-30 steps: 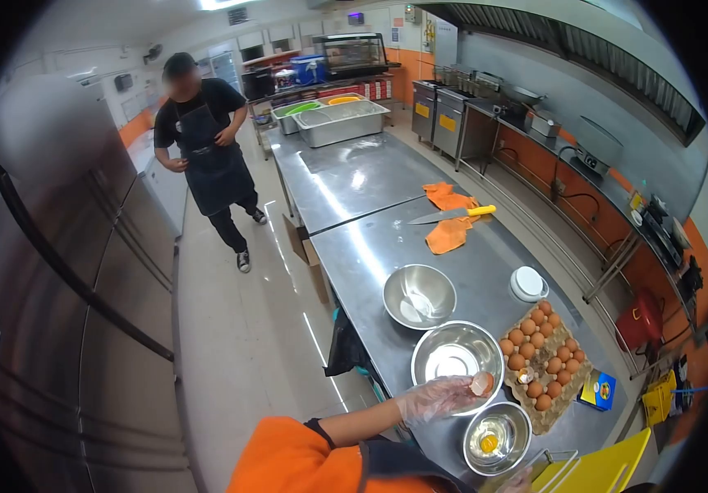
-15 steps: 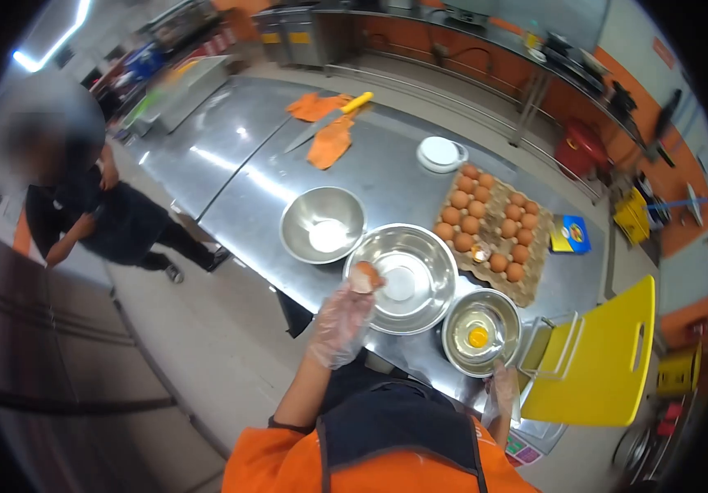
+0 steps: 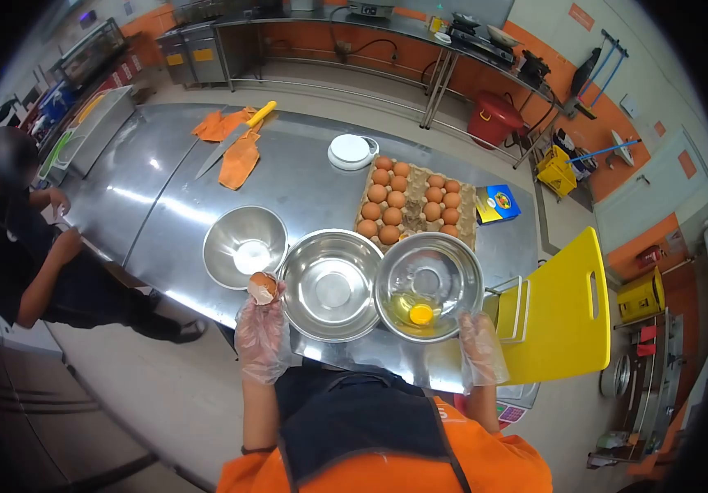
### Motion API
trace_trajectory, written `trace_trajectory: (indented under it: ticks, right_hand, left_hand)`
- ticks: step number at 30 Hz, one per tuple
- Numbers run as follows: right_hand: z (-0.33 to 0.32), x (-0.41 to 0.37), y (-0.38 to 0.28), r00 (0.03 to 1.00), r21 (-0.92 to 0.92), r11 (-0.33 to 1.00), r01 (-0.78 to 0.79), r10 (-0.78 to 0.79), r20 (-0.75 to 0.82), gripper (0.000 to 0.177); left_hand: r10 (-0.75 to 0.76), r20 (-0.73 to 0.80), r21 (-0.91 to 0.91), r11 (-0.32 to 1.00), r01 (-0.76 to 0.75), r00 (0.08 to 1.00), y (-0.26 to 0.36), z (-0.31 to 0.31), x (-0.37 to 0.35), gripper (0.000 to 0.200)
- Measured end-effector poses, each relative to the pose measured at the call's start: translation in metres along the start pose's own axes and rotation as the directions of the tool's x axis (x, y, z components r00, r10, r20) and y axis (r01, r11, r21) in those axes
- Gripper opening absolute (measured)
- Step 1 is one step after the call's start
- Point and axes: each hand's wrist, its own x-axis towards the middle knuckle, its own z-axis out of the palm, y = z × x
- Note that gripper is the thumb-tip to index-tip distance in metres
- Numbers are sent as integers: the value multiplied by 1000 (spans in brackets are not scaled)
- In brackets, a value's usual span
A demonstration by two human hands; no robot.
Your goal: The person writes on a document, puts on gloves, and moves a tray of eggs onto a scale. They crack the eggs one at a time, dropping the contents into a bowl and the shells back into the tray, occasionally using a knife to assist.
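I gripped one cracked eggshell [image 3: 263, 287] in my gloved left hand [image 3: 262, 337], over the near edge of the bench [image 3: 305, 185]. Three steel bowls sat in a row. The eggshell was between the left bowl [image 3: 227, 238] and the middle bowl [image 3: 331, 283], and the right bowl [image 3: 444, 271] held one yolk [image 3: 421, 313]. My gloved right hand [image 3: 481, 352] was by that bowl's near rim; I could not tell whether it was clenched or released. Behind the bowls lay one egg tray [image 3: 416, 193] with more than a dozen brown eggs [image 3: 393, 216]. Farther off were one white lid [image 3: 349, 150], one knife [image 3: 231, 141], two orange cloths [image 3: 239, 161] and one blue box [image 3: 498, 203]. One yellow board [image 3: 572, 316] stood at my right. One other person [image 3: 9, 246] leaned on the far left.
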Motion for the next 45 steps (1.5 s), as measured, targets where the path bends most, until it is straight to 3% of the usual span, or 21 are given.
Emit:
trace_trajectory:
  ticks: [3,4,9,11,13,17,19,20,21,23,27,29,31,33,39,44,45]
  right_hand:
    - [18,14,-23,998,73,997,-19,15,56,49]
    - [25,15,-34,999,61,997,50,-48,-25,49]
    - [66,42,-44,978,126,970,209,-205,-45,48]
    - [79,50,-52,942,32,945,326,-322,-89,45]
    - [90,50,-63,937,92,935,341,-331,-113,41]
    - [107,49,-67,905,23,914,404,-396,-158,28]
    - [121,56,-59,777,21,796,605,-584,-233,16]
    - [126,55,-56,740,-12,769,639,-619,-262,6]
    - [131,57,-52,738,-8,766,643,-622,-259,6]
    - [134,58,-51,619,-32,657,753,-724,-306,6]
    - [122,61,-58,591,67,600,797,-754,-287,12]
    - [101,59,-79,559,-7,588,809,-773,-302,17]
    - [87,59,-92,574,51,588,807,-762,-298,20]
    - [75,60,-102,506,-41,551,834,-792,-343,25]
    - [69,65,-103,553,46,588,807,-728,-406,30]
    - [124,83,-55,800,510,616,600,-446,-402,32]
    - [126,81,-48,800,510,616,600,-444,-404,32]
  left_hand:
    - [-34,8,14,999,34,999,4,13,-1,46]
    - [-26,11,19,1000,26,1000,5,14,-2,46]
    - [-24,40,-55,998,27,999,15,5,-9,46]
    - [18,42,-50,999,-15,999,15,8,-13,46]
    - [61,35,-50,997,-59,998,18,5,-17,47]
    - [23,108,-166,986,-5,994,22,-10,-26,46]
    - [34,142,-200,980,-4,989,25,-10,-31,45]
    - [68,79,-162,985,-54,995,25,-9,-33,45]
    - [102,17,-120,988,-100,995,25,-8,-34,44]
    - [126,11,-74,989,-125,992,27,-4,-37,46]
    - [134,33,-48,990,-132,990,31,-11,-41,46]
    - [132,30,-60,990,-130,991,32,-10,-41,46]
    - [129,25,-75,989,-127,991,32,-9,-42,45]
    - [163,25,-37,986,-162,986,32,-10,-43,46]
    - [135,30,-46,990,-134,990,28,-12,-43,46]
    - [102,33,-62,993,-100,994,25,-11,-43,46]
    - [98,39,-68,993,-95,994,24,-12,-42,46]
